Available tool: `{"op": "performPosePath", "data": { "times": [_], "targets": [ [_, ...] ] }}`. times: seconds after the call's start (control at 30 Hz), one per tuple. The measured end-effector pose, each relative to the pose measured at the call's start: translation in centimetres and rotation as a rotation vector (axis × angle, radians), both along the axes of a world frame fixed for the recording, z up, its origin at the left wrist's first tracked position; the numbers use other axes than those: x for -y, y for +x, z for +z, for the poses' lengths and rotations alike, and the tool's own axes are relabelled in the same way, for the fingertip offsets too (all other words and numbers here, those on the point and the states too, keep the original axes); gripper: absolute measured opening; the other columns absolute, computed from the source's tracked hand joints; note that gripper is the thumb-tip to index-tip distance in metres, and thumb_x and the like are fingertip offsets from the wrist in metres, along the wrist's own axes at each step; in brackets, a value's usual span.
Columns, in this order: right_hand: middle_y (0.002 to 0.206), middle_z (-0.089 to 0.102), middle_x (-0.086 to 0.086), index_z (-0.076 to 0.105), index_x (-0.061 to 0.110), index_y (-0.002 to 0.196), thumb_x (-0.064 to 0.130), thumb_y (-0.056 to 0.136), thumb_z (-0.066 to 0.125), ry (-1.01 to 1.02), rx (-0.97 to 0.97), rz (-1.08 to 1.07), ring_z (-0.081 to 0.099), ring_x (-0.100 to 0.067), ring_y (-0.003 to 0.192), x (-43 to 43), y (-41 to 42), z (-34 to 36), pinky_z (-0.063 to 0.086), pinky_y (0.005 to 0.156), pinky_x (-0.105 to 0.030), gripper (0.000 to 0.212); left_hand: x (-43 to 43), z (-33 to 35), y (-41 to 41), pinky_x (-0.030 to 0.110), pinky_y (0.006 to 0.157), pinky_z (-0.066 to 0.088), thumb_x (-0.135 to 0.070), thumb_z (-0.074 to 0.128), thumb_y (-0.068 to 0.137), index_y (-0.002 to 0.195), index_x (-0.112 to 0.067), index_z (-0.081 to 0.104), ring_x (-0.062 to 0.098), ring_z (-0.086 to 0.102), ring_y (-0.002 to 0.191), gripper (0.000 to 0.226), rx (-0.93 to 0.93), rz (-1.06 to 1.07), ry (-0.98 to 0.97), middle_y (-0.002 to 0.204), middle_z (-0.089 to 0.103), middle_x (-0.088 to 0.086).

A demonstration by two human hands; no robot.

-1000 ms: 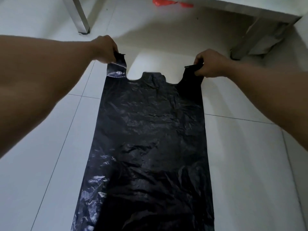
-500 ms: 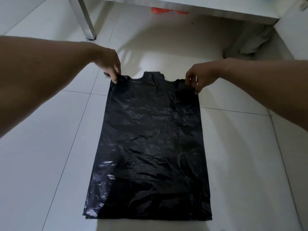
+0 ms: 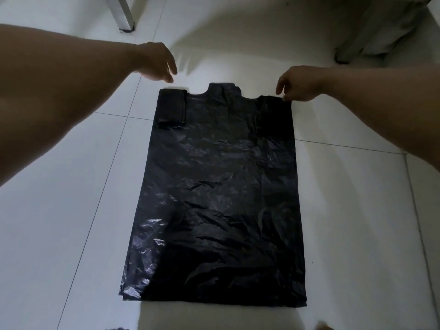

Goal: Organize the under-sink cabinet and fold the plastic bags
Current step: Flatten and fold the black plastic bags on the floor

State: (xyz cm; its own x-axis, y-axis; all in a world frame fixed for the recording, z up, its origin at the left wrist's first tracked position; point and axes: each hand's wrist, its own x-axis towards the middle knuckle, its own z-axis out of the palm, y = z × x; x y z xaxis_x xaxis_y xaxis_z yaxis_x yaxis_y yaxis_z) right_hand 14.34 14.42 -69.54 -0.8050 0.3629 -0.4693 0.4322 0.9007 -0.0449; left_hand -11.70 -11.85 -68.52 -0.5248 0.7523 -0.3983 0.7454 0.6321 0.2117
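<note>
A black plastic bag [image 3: 219, 194] lies flat on the white tiled floor, its bottom edge toward me. Both handles are folded down onto its top corners; the left fold shows as a darker strip. My left hand [image 3: 156, 61] hovers just above the top left corner, fingers apart, holding nothing. At the top right corner my right hand [image 3: 297, 83] has its fingertips at the bag's edge, fingers loosely spread; no grip on the plastic shows.
A metal leg [image 3: 123, 14] stands on the floor at the upper left. Another leg [image 3: 345, 52] with crumpled pale plastic [image 3: 390, 27] beside it is at the upper right. White floor tiles [image 3: 59, 222] surround the bag.
Both hands folded the handles down onto the bag and let them go. My left hand has lifted off the left corner; the view has pulled back and the whole bag shows.
</note>
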Motion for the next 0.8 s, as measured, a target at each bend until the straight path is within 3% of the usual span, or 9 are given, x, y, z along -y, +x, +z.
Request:
{"op": "performPosePath", "data": {
  "times": [0.1, 0.2, 0.37, 0.43, 0.57, 0.7, 0.8],
  "targets": [
    [0.133, 0.06, -0.011, 0.056, 0.016, 0.135, 0.02, 0.097, 0.062, -0.022, 0.024, 0.004, 0.056, -0.031, 0.117, -0.2, -0.2, -1.1, 0.041, 0.097, -0.037, 0.039, -0.6, -1.6, -0.3, 0.041, 0.109, 0.039, -0.022, 0.07, 0.095, 0.137, -0.016, 0.058, 0.032, 0.055, 0.127, 0.045, 0.006, -0.021, -0.023, 0.135, 0.064, 0.008],
    [0.132, 0.061, -0.011, 0.055, 0.016, 0.137, 0.019, 0.096, 0.063, -0.061, 0.037, -0.001, 0.058, -0.03, 0.114, -0.2, -0.2, -1.8, 0.042, 0.094, -0.035, 0.043, -1.2, -2.6, -0.2, 0.04, 0.108, 0.038, -0.019, 0.07, 0.094, 0.144, -0.012, 0.051, 0.032, 0.053, 0.129, 0.054, 0.023, -0.063, -0.097, 0.139, 0.06, 0.01],
    [0.132, 0.058, -0.012, 0.056, 0.016, 0.134, 0.024, 0.094, 0.066, -0.013, -0.011, -0.007, 0.055, -0.032, 0.117, -0.1, -0.7, -3.2, 0.045, 0.096, -0.038, 0.042, -1.9, -3.8, 0.0, 0.035, 0.096, 0.042, -0.012, 0.078, 0.086, 0.134, -0.009, 0.057, 0.033, 0.056, 0.118, 0.053, -0.022, -0.093, -0.127, 0.125, 0.065, 0.013],
    [0.13, 0.058, -0.012, 0.058, 0.014, 0.132, 0.024, 0.093, 0.066, 0.011, -0.007, -0.002, 0.055, -0.033, 0.114, -0.1, -0.9, -3.4, 0.045, 0.09, -0.036, 0.041, -2.0, -4.1, 0.2, 0.036, 0.095, 0.043, -0.013, 0.081, 0.083, 0.13, -0.007, 0.059, 0.035, 0.056, 0.116, 0.053, -0.045, -0.102, -0.13, 0.122, 0.064, 0.015],
    [0.113, 0.065, -0.017, 0.069, 0.003, 0.109, 0.014, 0.09, 0.066, 0.03, 0.026, 0.0, 0.062, -0.034, 0.099, 0.1, -1.2, -3.7, 0.054, 0.082, -0.041, 0.023, -2.1, -4.3, 0.4, 0.037, 0.093, 0.045, -0.013, 0.084, 0.079, 0.121, -0.007, 0.063, 0.035, 0.059, 0.111, 0.047, -0.053, -0.122, -0.149, 0.117, 0.066, 0.015],
    [0.104, 0.066, -0.023, 0.069, -0.002, 0.099, 0.007, 0.088, 0.061, 0.031, 0.014, -0.035, 0.063, -0.038, 0.094, 0.4, -1.4, -3.6, 0.054, 0.082, -0.043, 0.016, -2.3, -4.1, 0.2, 0.033, 0.083, 0.043, -0.012, 0.083, 0.08, 0.111, -0.009, 0.069, 0.028, 0.058, 0.099, 0.034, -0.046, -0.131, -0.157, 0.111, 0.068, 0.013],
    [0.106, 0.067, -0.025, 0.069, -0.006, 0.1, 0.006, 0.087, 0.061, 0.023, -0.023, -0.075, 0.064, -0.039, 0.097, 0.3, -1.7, -3.2, 0.055, 0.084, -0.046, 0.019, -2.3, -3.9, -0.1, 0.031, 0.08, 0.039, -0.014, 0.076, 0.087, 0.113, -0.011, 0.074, 0.028, 0.056, 0.105, 0.026, -0.084, -0.184, -0.135, 0.112, 0.067, 0.011]
  ]
}}
